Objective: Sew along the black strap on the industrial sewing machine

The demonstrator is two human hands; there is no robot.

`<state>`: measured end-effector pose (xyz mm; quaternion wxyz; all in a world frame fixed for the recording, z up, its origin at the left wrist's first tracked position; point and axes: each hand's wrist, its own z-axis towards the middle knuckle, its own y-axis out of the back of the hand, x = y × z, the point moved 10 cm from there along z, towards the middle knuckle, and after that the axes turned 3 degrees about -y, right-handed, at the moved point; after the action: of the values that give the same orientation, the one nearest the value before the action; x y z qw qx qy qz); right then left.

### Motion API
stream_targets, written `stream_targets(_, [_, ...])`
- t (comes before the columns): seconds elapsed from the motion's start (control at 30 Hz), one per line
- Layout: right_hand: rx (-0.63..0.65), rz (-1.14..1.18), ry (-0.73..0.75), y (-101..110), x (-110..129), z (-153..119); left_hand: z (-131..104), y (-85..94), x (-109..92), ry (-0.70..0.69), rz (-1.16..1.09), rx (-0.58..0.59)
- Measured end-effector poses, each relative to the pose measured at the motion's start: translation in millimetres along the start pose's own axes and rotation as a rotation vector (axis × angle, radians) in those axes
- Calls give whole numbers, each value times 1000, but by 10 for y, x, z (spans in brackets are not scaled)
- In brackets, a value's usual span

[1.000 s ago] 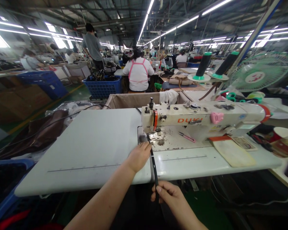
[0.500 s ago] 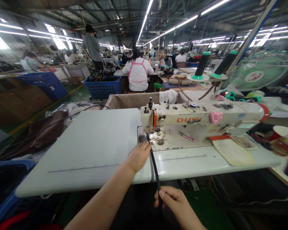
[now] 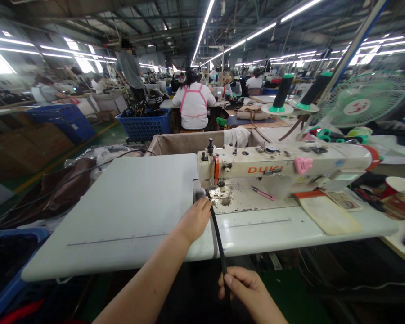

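Note:
A narrow black strap (image 3: 218,235) runs from under the needle area of the sewing machine (image 3: 283,167) toward me and over the table's front edge. Close to the presser foot, my left hand (image 3: 196,219) is closed on the strap's upper part, its fingers together and pressed down. Below the table edge, my right hand (image 3: 240,284) pinches the strap between thumb and fingers. The strap looks taut between both hands. Its far end under the foot is hard to make out. Pink-handled thread snips (image 3: 262,193) lie on the machine bed.
The white sewing table (image 3: 135,198) carries a printed ruler line. A yellowish pad (image 3: 329,213) lies at the right. Black thread cones (image 3: 283,92) and a green fan (image 3: 361,101) stand behind. A blue crate (image 3: 16,238) is at the left. Co-workers sit farther off.
My right hand sits slightly lower, still pinching the strap. My left hand stays by the presser foot, and the view shifts very little.

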<state>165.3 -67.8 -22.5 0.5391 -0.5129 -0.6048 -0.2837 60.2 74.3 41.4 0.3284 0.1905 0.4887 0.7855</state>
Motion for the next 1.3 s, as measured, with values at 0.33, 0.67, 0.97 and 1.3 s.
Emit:
stream_targets(0.33, [98,-42,91,-58,40,-33,-21,-23,-83,-83,110,34])
stream_targets(0.67, [-100,-140,139,112,120,-11,-5,85,-145,-91,117,30])
stream_targets(0.97, [-74,-68,63,85,13,-2,-11,81,-142,-90,111,29])
stream_targets(1.3, [-63,-86,58,99,-1,-24,-15,55,-113,-68,105,49])
